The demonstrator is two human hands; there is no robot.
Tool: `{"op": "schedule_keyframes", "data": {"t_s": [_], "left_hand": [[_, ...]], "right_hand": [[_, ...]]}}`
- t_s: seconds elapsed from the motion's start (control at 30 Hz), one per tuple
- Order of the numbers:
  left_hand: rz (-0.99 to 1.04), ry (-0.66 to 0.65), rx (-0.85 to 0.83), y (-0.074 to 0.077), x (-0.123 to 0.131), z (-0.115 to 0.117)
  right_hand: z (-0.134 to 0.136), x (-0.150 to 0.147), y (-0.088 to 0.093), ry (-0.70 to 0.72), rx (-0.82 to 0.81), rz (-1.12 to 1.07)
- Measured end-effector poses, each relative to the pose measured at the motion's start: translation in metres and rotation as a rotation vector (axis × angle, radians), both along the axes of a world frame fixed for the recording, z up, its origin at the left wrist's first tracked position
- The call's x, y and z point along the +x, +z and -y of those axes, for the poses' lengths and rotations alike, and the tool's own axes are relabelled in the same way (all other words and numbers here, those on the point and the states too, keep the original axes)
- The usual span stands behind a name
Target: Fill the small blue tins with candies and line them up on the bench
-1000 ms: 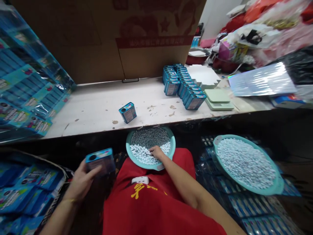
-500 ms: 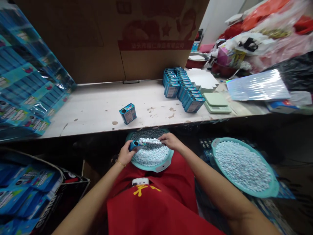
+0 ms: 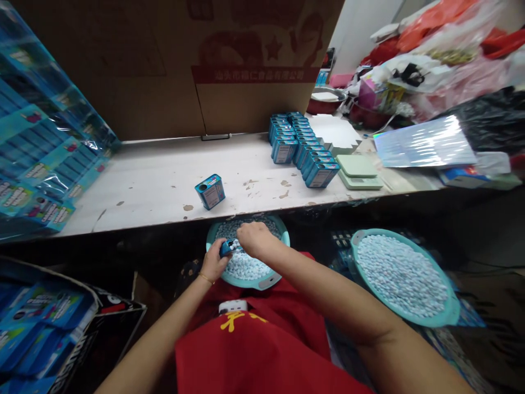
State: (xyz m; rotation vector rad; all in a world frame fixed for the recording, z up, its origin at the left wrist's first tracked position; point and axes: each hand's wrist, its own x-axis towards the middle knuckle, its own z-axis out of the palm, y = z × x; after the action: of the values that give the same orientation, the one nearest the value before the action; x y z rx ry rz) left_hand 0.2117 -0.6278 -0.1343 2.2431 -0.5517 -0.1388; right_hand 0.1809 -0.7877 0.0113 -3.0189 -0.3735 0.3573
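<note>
My left hand [image 3: 213, 261] is closed around a small blue tin [image 3: 225, 248], tilted with its opening towards the right. White and pale blue round candies [image 3: 248, 266] show at the tin's mouth and fill the turquoise basin [image 3: 262, 283] below it. Over this basin, close to the tin's mouth, my right hand [image 3: 255, 238] is closed with its back to me. Its fingers are hidden, and I cannot make out what they hold. One more blue tin [image 3: 210, 192] stands by itself on the white table, beyond my left hand.
Rows of blue tins [image 3: 303, 156] stand by a pale green scale [image 3: 359, 171]. A second candy basin [image 3: 453, 312] is at the right. A tall carton [image 3: 238, 104] backs the white table [image 3: 156, 186]. Wrapped blue packs [image 3: 45, 148] are stacked left, above a box of blue packages [image 3: 49, 317].
My right hand has moved left to the tin's mouth. The long row of candies between it and the tin no longer shows. The view has shifted slightly.
</note>
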Motion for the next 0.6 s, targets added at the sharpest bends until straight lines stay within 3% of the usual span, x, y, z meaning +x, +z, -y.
{"op": "schedule_keyframes", "data": {"t_s": [0.1,0.2,0.27,0.37,0.5,0.6], "left_hand": [[0.004,0.028,-0.035,-0.006,0.003,-0.004],[-0.007,0.064,-0.088,-0.011,0.007,-0.008],[-0.017,0.084,-0.12,-0.011,0.008,-0.011],[-0.003,0.118,-0.153,-0.007,0.009,-0.019],[0.009,0.186,-0.176,-0.001,0.009,-0.035],[-0.016,0.25,-0.207,-0.003,0.009,-0.044]], "right_hand": [[0.017,-0.01,0.002,-0.018,-0.026,0.074],[0.052,-0.017,-0.012,-0.08,0.005,0.043],[0.075,-0.018,-0.036,-0.153,0.066,0.037],[0.089,-0.016,-0.088,-0.324,0.11,-0.024],[0.057,-0.012,-0.157,-0.402,0.176,-0.161],[0.023,-0.006,-0.189,-0.411,0.29,-0.185]]}}
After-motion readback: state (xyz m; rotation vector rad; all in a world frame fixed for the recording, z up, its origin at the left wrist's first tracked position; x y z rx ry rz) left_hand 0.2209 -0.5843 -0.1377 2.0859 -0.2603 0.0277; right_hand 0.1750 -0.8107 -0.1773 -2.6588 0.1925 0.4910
